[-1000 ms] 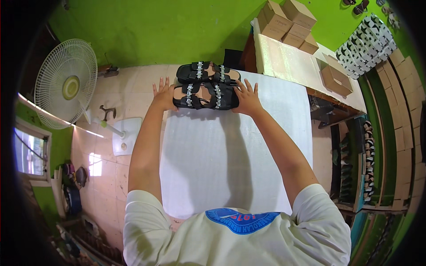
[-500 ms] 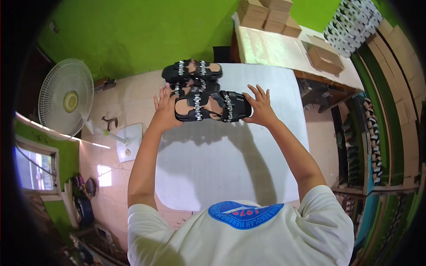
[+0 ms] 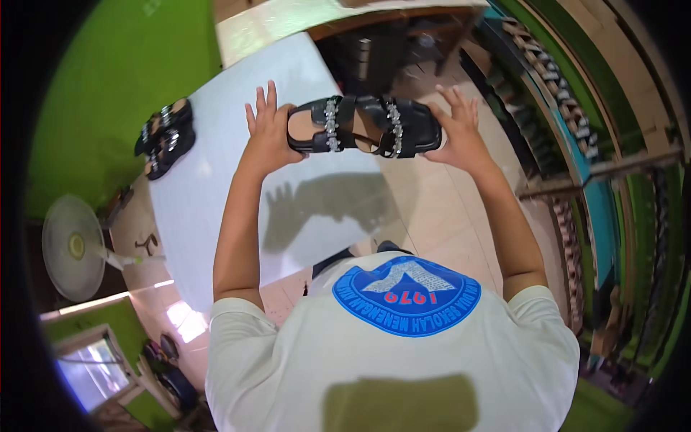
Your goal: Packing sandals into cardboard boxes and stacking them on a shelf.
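Black sandals (image 3: 374, 129) with tan insoles and silver jewelled straps are held up level between my two hands, overlapping so that I cannot tell how they fit together. My left hand (image 3: 272, 137) presses against their left end, thumb underneath and fingers pointing up. On the right end is my right hand (image 3: 457, 133), its thumb below and fingers spread along the far side. The sandals are raised above the floor, past the right edge of the white table (image 3: 216, 194). More black jewelled sandals (image 3: 169, 140) sit at the table's far left edge.
On the right stands a shelf rack (image 3: 597, 209) with rows of footwear. A second table (image 3: 345, 18) is at the back. The white fan (image 3: 74, 247) stands left, near a window (image 3: 93, 371). Tiled floor (image 3: 446, 201) lies between table and rack.
I have turned to the right, carrying the sandals off the table top toward the rack side. The other sandals stay on the table, now farther left in view.
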Demonstrator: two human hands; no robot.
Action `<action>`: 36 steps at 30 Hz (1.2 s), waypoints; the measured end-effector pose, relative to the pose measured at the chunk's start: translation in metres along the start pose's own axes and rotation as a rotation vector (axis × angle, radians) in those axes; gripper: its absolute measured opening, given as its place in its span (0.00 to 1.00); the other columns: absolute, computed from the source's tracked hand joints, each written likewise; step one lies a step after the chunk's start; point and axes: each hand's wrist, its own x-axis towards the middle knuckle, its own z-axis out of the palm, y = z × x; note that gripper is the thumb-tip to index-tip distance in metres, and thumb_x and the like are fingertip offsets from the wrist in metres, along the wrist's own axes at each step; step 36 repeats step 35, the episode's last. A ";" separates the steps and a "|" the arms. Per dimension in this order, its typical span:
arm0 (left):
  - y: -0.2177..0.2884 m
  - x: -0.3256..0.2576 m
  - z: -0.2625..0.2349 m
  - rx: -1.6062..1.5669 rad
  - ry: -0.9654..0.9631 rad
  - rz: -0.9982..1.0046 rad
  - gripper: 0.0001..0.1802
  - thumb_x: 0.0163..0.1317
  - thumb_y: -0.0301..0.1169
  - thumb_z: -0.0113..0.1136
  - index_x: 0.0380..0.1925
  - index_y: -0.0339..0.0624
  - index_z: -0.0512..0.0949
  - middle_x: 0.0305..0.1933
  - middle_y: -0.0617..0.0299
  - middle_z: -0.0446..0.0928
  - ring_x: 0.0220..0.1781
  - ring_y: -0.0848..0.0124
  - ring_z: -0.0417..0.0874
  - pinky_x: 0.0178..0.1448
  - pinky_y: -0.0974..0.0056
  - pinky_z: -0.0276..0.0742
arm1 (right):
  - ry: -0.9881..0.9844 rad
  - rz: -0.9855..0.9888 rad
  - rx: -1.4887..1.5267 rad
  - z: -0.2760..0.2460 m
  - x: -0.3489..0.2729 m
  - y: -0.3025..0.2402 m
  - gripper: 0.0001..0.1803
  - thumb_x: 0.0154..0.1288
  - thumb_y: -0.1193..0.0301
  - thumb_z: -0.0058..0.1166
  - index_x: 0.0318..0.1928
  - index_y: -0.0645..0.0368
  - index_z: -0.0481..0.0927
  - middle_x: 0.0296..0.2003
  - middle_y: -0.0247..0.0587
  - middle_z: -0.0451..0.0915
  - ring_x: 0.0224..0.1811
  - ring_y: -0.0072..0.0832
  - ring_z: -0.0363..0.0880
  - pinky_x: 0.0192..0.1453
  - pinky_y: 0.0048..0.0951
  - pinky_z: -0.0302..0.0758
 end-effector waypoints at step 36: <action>0.137 0.359 0.143 -0.024 0.026 -0.007 0.45 0.23 0.36 0.75 0.50 0.41 0.67 0.70 0.40 0.40 0.72 0.45 0.39 0.68 0.38 0.35 | -0.042 -0.002 0.008 -0.031 0.135 0.394 0.47 0.26 0.57 0.70 0.57 0.47 0.69 0.65 0.41 0.54 0.69 0.48 0.45 0.67 0.60 0.37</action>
